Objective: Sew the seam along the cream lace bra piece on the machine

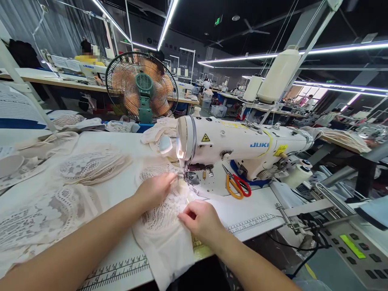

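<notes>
A cream lace fabric piece (162,216) lies across the front of the table and hangs over its edge. Its upper part reaches the needle area of a white sewing machine (224,139). My left hand (157,189) is closed on the lace just left of the presser foot, fingertips bunched together. Lower and to the right, my right hand (200,218) pinches the fabric's right edge between thumb and fingers. Scissors (238,186) with one orange and one red handle rest on the machine bed, right of the needle.
Stacked lace pieces (91,163) and more lace (45,214) cover the table's left side. A fan (142,87) stands behind. Thread cones (279,74) rise above the machine. A control panel (353,246) sits at lower right. Other people work at machines farther back.
</notes>
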`<act>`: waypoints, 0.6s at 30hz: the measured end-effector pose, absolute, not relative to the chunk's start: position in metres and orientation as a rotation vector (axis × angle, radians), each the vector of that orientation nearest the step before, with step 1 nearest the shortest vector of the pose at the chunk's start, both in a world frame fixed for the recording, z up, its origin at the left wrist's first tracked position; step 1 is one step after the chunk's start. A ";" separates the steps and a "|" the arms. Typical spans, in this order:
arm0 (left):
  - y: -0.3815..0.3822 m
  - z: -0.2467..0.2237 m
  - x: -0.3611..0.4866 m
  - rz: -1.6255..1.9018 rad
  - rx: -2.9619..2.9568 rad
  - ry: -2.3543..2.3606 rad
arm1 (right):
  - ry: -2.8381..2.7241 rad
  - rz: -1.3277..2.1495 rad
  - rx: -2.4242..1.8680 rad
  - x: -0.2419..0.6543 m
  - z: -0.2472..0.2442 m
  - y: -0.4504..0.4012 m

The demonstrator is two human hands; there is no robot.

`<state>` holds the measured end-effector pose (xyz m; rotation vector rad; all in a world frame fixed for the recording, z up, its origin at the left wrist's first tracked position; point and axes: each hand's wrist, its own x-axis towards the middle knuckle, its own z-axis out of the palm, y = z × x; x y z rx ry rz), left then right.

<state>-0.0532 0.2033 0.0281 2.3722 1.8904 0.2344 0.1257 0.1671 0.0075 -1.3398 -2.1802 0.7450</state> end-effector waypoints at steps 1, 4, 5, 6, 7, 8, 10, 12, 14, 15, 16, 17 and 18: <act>0.200 0.029 -0.051 0.054 2.473 1.821 | -2.179 0.738 -1.362 0.129 0.008 0.170; 0.192 0.033 -0.041 -0.334 2.589 1.718 | -2.217 0.740 -1.401 0.138 0.007 0.176; 0.190 0.034 -0.037 -0.388 2.575 1.741 | -2.237 0.737 -1.401 0.140 0.005 0.176; 0.188 0.034 -0.033 -0.412 2.550 1.782 | -2.258 0.726 -1.395 0.142 0.004 0.176; 0.188 0.035 -0.029 -0.426 2.522 1.821 | -2.284 0.705 -1.385 0.143 0.002 0.177; 0.187 0.035 -0.027 -0.435 2.496 1.851 | -2.313 0.672 -1.376 0.144 0.000 0.177; 0.189 0.034 -0.023 -0.450 2.454 1.879 | -2.382 0.583 -1.378 0.146 -0.001 0.178; 0.192 0.034 -0.022 -0.450 2.428 1.883 | -2.457 0.493 -1.404 0.146 0.000 0.180; 0.197 0.034 -0.020 -0.434 2.404 1.885 | -2.517 0.445 -1.429 0.147 0.002 0.184; 0.199 0.035 -0.019 -0.429 2.386 1.889 | -2.538 0.431 -1.440 0.147 0.003 0.186; 0.201 0.035 -0.019 -0.423 2.365 1.894 | -2.552 0.419 -1.449 0.147 0.004 0.188; 0.202 0.036 -0.018 -0.413 2.343 1.902 | -2.562 0.409 -1.456 0.146 0.005 0.189; 0.204 0.037 -0.017 -0.400 2.322 1.910 | -2.569 0.399 -1.462 0.146 0.006 0.191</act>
